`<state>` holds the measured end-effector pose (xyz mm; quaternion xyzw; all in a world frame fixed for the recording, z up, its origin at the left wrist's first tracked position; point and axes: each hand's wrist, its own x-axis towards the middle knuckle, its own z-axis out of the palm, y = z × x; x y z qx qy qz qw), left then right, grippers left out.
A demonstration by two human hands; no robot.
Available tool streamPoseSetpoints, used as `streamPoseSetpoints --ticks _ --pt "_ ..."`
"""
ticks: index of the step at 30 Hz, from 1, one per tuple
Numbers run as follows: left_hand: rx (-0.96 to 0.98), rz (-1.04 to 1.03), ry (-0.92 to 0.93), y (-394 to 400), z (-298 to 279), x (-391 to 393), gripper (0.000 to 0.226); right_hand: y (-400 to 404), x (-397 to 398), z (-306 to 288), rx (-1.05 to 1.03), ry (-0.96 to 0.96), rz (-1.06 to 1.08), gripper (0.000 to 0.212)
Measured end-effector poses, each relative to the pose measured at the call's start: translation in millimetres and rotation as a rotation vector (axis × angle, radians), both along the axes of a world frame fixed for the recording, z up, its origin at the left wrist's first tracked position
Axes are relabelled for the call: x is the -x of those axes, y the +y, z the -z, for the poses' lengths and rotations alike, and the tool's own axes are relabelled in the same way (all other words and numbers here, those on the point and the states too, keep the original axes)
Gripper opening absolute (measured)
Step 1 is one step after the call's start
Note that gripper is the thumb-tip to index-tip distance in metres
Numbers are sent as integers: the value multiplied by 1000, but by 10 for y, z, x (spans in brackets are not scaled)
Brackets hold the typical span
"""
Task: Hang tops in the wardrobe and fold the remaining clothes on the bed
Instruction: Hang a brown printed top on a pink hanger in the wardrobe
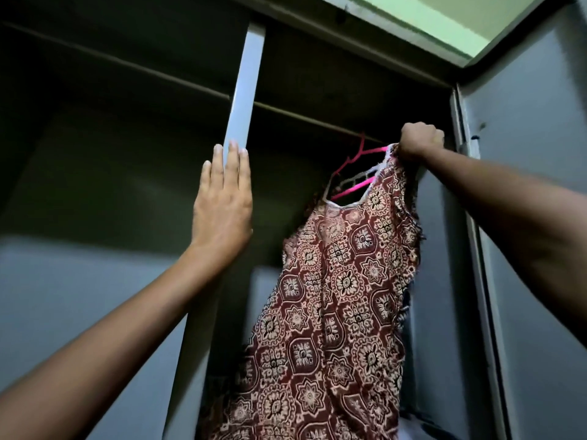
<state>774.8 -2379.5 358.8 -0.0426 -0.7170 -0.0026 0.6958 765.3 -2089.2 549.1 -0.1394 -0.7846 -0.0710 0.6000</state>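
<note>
A maroon top [336,306] with a cream flower print hangs on a pink hanger [355,173] inside the grey wardrobe [127,173]. The hanger's hook sits at the rail [301,117] that runs across the right bay. My right hand [419,141] is raised and grips the top's right shoulder together with the hanger's end. My left hand [224,204] lies flat, fingers straight, against the wardrobe's upright divider [246,90]. The top's hem runs out of view at the bottom.
The wardrobe's open right door [533,154] stands close beside my right arm. A dark shelf [111,61] crosses the left bay high up. A green ceiling [460,17] shows above the wardrobe. Something pale lies low behind the top.
</note>
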Motion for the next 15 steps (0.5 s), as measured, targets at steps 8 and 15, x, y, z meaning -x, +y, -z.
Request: streamPoseSetpoints --ticks 8,15 --pt "1 -32 -3 9 14 23 96 449 97 52 -18 -34 175 27" --pt "60 -160 8 31 46 14 89 463 238 232 -353 -18 572 39"
